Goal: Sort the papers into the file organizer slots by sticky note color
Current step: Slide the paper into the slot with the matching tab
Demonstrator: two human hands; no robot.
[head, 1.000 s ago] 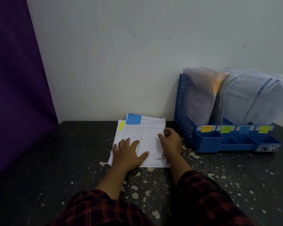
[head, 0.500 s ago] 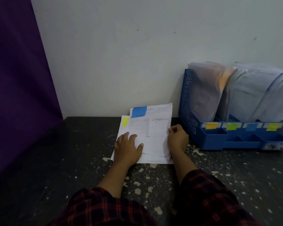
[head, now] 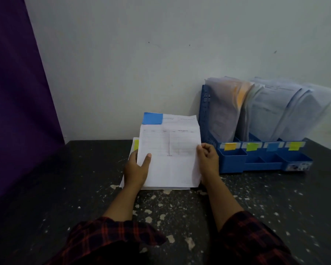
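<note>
Papers [head: 170, 161]: a small stack lifted at its far edge, near edge low by the dark speckled table [head: 180, 217], just left of the blue file organizer [head: 256, 159]. Tilting the stack toward the camera likely serves to expose the tags for reading. Blue sticky note [head: 152, 118] sits on the top left corner of a sheet behind the front one; a yellow-green sticky note [head: 136, 144] peeks out lower on the left edge of another sheet.

Left hand [head: 137, 169]: thumb lies across the front sheet, fingers hidden behind, gripping the stack's left edge. Right hand [head: 207, 159]: fingers curled round the right edge, pinching it.

Organizer front carries four colour labels: yellow label [head: 230, 146], green label [head: 252, 146], blue label [head: 272, 146], yellow-green label [head: 294, 146]. Upright slots behind already hold filed sheets [head: 256, 109].

Judgement: sheets are being separated; the blue-tagged one belongs in the third slot.
</note>
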